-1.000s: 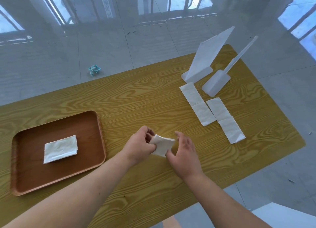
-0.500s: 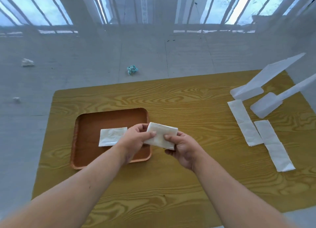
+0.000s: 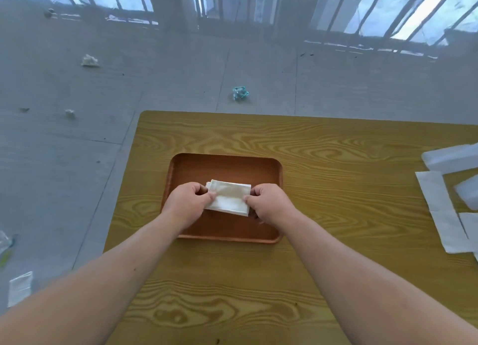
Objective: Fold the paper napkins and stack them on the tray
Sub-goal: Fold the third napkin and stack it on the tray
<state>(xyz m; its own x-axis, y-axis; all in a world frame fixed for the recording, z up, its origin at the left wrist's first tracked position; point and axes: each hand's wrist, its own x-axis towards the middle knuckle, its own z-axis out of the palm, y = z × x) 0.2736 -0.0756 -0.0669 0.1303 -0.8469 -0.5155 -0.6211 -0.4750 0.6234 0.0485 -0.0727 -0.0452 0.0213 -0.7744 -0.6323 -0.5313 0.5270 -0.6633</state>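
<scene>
A folded white napkin (image 3: 229,198) is over the middle of the brown tray (image 3: 225,167). My left hand (image 3: 187,202) pinches its left end and my right hand (image 3: 269,202) pinches its right end. A corner of another folded napkin (image 3: 208,184) peeks out beneath it, on the tray. Unfolded white napkins (image 3: 439,210) lie flat on the wooden table (image 3: 323,150) at the far right.
White foam-like holders (image 3: 452,159) stand at the table's right edge beside the flat napkins. Crumpled scraps lie on the grey floor beyond the table, one teal (image 3: 240,93) and one white (image 3: 89,61). The table's left edge is close to the tray.
Both hands carried the folded napkin left from the table's middle to over the tray, above the napkin lying there. The view swung left with them.
</scene>
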